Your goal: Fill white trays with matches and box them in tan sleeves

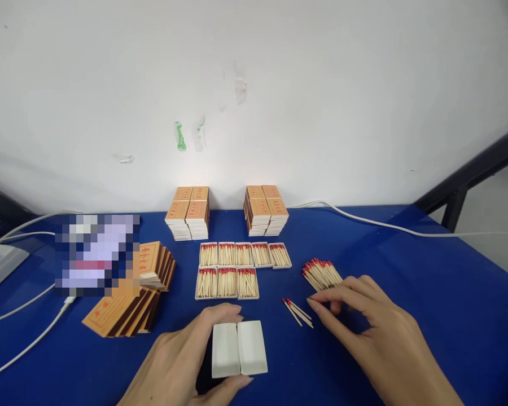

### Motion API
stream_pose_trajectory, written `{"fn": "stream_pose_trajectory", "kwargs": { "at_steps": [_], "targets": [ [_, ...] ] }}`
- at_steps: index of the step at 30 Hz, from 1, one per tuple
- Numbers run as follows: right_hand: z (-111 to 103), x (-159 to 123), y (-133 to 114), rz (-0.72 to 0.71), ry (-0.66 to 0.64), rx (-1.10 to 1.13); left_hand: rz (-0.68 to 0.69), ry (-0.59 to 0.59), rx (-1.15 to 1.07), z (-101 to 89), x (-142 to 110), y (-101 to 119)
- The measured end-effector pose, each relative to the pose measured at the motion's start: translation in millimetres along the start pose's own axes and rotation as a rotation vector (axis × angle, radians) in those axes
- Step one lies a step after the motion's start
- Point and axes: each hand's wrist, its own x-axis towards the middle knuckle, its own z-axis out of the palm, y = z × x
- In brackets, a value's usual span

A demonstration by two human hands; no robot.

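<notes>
Two bare white matchbox trays (239,348) sit side by side, gripped between the thumb and fingers of my left hand (182,355). The thumb and index fingertips of my right hand (372,318) come together near the lower end of a heap of red-tipped matches (322,273). Whatever those fingertips hold, if anything, is hidden. Just left of them a few loose matches (297,313) lie on the blue tabletop. Beyond my left hand, several matchbox trays filled with matches (227,283) stand in two rows.
Two blocks of stacked matchboxes (187,211) stand at the back near the wall. On the left lie fanned matchbox sleeves (122,310) beside a blurred phone-like device (97,254). White cables (376,220) cross the blue table (449,316).
</notes>
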Motion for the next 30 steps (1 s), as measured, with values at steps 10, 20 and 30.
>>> {"fn": "stream_pose_trajectory", "kwargs": {
  "at_steps": [10,20,30],
  "targets": [
    [10.7,-2.5,6.0,-0.055,0.159,-0.159,-0.045,-0.018,0.007,-3.3,-1.6,3.0],
    [12.7,-5.2,4.9,-0.024,0.122,-0.144,-0.047,-0.017,0.016,-2.3,-2.1,2.0],
    [11.7,-3.7,2.4,-0.057,0.155,-0.146,-0.002,-0.003,-0.017,2.1,-2.3,-2.4]
  ]
}}
